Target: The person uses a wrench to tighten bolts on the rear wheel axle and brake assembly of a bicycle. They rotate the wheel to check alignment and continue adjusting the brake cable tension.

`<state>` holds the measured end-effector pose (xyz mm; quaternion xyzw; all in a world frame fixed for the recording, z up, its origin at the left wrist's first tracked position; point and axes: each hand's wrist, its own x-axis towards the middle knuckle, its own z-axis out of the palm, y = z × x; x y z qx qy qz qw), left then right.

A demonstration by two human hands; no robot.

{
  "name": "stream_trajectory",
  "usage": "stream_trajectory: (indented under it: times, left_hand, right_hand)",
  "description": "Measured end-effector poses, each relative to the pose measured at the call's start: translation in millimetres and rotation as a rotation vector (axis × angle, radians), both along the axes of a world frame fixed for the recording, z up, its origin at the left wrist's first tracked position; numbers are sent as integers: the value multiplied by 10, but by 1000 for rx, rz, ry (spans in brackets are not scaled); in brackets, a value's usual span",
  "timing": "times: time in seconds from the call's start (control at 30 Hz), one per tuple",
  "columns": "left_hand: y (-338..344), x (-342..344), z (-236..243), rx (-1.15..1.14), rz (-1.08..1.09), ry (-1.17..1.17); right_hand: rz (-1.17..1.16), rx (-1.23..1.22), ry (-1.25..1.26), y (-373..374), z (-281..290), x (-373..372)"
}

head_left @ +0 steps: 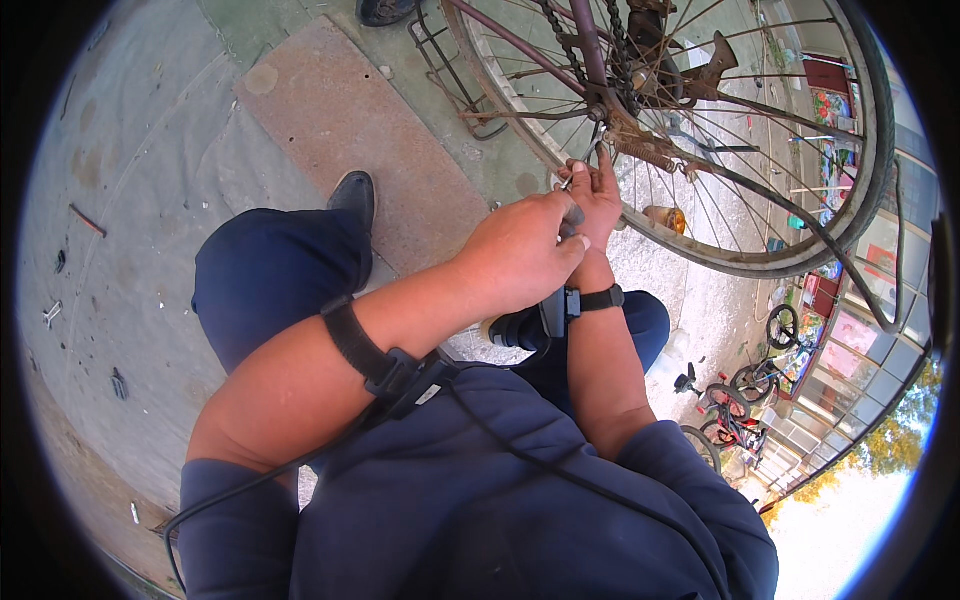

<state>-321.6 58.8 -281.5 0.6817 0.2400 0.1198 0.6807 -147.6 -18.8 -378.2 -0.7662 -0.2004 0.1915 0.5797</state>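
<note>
Head view: a large spoked metal bicycle wheel (pixel 770 263); near its centre, the left hand (pixel 520 250) in a closed grip and the right hand (pixel 597 207) with bent fingers, its hold unclear. The left clasps a short grey-handled tool (pixel 573 215), likely light and stiff, best taken by its handle.

No text, number or brand can be read here. A small pale label (pixel 428 395) sits on the black device (pixel 434 375) beside the strap (pixel 352 335) around the left forearm (pixel 430 298), any marks too small to make out. At the right, pink sheets (pixel 853 332) and colourful panels (pixel 831 106) line the building front (pixel 918 195), perhaps with lettering, though distance and lens curve leave that unclear.
</note>
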Motion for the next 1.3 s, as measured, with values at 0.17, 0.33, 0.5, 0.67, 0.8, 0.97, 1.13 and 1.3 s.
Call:
stream_trajectory:
  times: [0.17, 0.33, 0.5, 0.67, 0.8, 0.97, 1.13, 1.3]
  left_hand:
    - [-7, 6, -28, -19, 5, -13]
    - [-19, 39, -110, -69, 52, 18]
    - [-35, 131, -327, -97, 120, 59]
    - [-52, 194, -563, 17, 186, 144]
    - [-74, 162, -564, -248, 163, 169]
    - [-209, 106, -424, -526, 218, 144]
    - [-339, 131, -559, -264, 191, 165]
    - [-398, 270, -750, -42, 201, 93]
  right_hand:
    - [20, 12, 72, 8, 115, -75]
    - [24, -21, 167, -32, 316, -191]
    - [85, -76, 285, -130, 477, -286]
    - [86, 56, 619, -255, 583, -362]
    - [103, 55, 702, -305, 667, -395]
    - [121, 84, 783, -347, 733, -410]
    - [167, -5, 714, -364, 695, -455]
    - [247, -66, 609, -342, 571, -353]
